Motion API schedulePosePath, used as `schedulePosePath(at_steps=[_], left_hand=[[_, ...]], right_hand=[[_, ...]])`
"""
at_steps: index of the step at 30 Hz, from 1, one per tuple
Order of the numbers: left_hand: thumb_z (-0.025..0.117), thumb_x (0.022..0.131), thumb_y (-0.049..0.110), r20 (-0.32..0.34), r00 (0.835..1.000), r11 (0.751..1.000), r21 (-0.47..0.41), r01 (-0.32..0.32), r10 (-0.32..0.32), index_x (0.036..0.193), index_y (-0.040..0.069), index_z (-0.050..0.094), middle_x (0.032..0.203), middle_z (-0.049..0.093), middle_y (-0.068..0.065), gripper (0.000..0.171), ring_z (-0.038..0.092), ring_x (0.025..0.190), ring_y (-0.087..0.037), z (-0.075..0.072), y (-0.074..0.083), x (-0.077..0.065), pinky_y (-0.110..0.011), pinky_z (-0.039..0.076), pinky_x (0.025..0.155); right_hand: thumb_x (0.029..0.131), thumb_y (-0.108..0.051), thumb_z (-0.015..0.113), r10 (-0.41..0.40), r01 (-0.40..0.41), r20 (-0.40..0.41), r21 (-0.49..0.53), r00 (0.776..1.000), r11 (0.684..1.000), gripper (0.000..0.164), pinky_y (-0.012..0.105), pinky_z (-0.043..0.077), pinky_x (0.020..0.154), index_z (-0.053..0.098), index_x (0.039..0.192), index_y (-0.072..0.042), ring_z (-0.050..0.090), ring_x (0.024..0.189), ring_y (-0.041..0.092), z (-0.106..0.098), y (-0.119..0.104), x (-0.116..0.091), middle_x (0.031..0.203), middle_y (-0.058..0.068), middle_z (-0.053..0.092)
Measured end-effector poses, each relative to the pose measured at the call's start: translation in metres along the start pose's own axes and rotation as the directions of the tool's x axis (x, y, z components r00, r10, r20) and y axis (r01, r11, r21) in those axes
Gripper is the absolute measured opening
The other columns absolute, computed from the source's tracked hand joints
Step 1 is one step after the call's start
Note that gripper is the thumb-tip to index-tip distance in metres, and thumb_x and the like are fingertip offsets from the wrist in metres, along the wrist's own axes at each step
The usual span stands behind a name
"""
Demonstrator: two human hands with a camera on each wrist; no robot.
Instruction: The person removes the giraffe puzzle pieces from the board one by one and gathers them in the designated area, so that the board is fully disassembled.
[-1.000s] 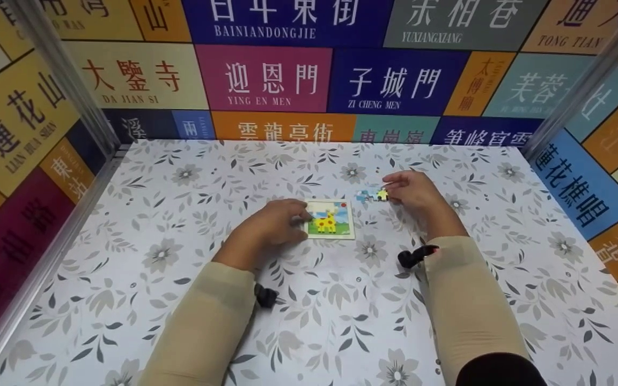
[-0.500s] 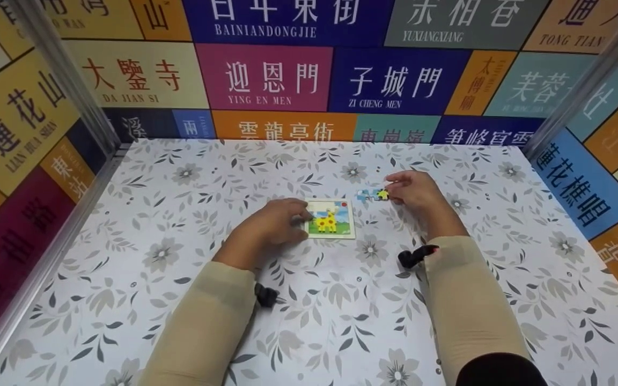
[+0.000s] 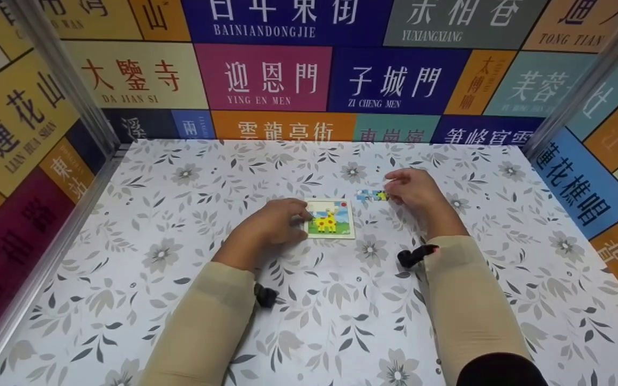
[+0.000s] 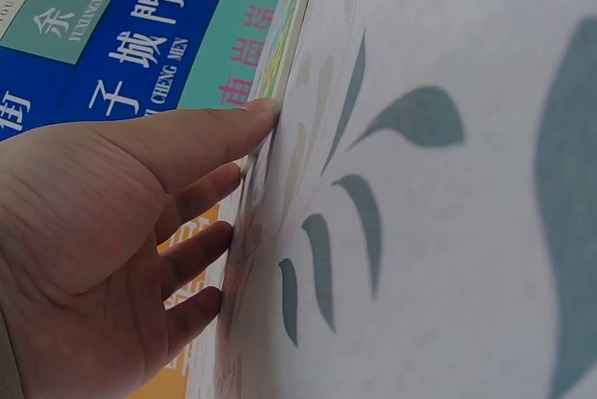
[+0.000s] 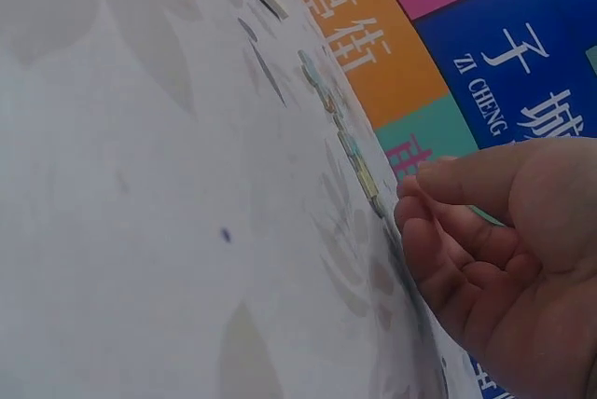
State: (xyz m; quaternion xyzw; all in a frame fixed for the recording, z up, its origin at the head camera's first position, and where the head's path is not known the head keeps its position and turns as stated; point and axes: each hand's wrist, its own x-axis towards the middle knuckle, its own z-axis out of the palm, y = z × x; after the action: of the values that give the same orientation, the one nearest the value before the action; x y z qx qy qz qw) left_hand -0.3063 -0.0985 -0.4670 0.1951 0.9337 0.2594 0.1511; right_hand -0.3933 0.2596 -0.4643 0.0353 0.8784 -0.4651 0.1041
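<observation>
A giraffe jigsaw puzzle board (image 3: 352,225) with a pale rim lies flat near the table's middle. Beside its left edge is my left hand (image 3: 281,221); in the left wrist view that hand's thumb (image 4: 252,117) touches the board's edge, the fingers spread loosely. Just beyond the board's upper right corner, several blue and yellow puzzle pieces (image 3: 372,195) lie in a short row. At the row's right end stands my right hand (image 3: 412,187), fingers loosely bent. In the right wrist view its thumb (image 5: 466,180) and fingertips meet near the pieces (image 5: 350,147), nothing visible between them.
A white tablecloth (image 3: 309,321) with grey flowers and leaves covers the table. Behind it stands a wall of coloured name panels (image 3: 266,79), with more panels at both sides. A black wrist camera (image 3: 267,296) sits by the left cuff, another camera (image 3: 415,257) by the right.
The yellow piece at the row's right end has shifted slightly and is partly covered by the right fingertips. The right hand has moved very little. The left hand and board have stayed put.
</observation>
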Motion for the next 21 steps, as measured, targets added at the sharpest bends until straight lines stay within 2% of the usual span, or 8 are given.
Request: schedulePosePath(at_steps=[4, 9, 16, 21], left_hand=[[0.077, 0.099, 0.027, 0.0, 1.0, 1.0, 0.008, -0.003, 0.003, 0.137, 0.024, 0.071, 0.17, 0.045, 0.003, 0.038, 0.031, 0.164, -0.026, 0.0, -0.001, 0.0, -0.044, 0.024, 0.137], [0.078, 0.098, 0.027, 0.006, 1.0, 1.0, -0.02, 0.024, -0.024, 0.136, 0.026, 0.072, 0.169, 0.046, 0.006, 0.039, 0.031, 0.164, -0.025, 0.0, 0.0, -0.001, -0.046, 0.022, 0.137], [0.08, 0.094, 0.025, -0.005, 0.998, 0.995, -0.075, 0.061, -0.062, 0.131, 0.029, 0.073, 0.168, 0.047, 0.009, 0.038, 0.031, 0.164, -0.025, 0.0, 0.001, -0.003, -0.047, 0.02, 0.138], [0.079, 0.096, 0.026, 0.004, 0.999, 0.998, -0.039, 0.038, -0.038, 0.135, 0.027, 0.072, 0.168, 0.047, 0.006, 0.04, 0.032, 0.163, -0.025, 0.0, 0.002, -0.001, -0.046, 0.023, 0.137]], right_hand=[[0.106, -0.021, 0.068, 0.025, -0.025, 0.035, 0.015, 0.999, 1.0, 0.038, 0.037, 0.059, 0.091, 0.066, 0.143, -0.015, 0.066, 0.103, 0.023, 0.003, -0.011, -0.005, 0.124, 0.008, 0.069], [0.105, -0.03, 0.07, 0.045, -0.042, 0.078, -0.042, 0.996, 0.998, 0.04, 0.042, 0.058, 0.101, 0.066, 0.144, -0.023, 0.065, 0.113, 0.026, 0.007, -0.028, -0.01, 0.13, 0.006, 0.065], [0.103, -0.034, 0.072, -0.023, 0.031, 0.131, -0.062, 0.991, 0.998, 0.04, 0.048, 0.058, 0.103, 0.068, 0.141, -0.021, 0.065, 0.117, 0.031, 0.021, -0.05, -0.016, 0.13, 0.006, 0.066], [0.104, -0.03, 0.07, -0.124, 0.135, 0.177, -0.055, 0.976, 0.989, 0.035, 0.054, 0.058, 0.105, 0.07, 0.138, -0.021, 0.066, 0.121, 0.033, 0.034, -0.062, -0.023, 0.132, 0.007, 0.066]])
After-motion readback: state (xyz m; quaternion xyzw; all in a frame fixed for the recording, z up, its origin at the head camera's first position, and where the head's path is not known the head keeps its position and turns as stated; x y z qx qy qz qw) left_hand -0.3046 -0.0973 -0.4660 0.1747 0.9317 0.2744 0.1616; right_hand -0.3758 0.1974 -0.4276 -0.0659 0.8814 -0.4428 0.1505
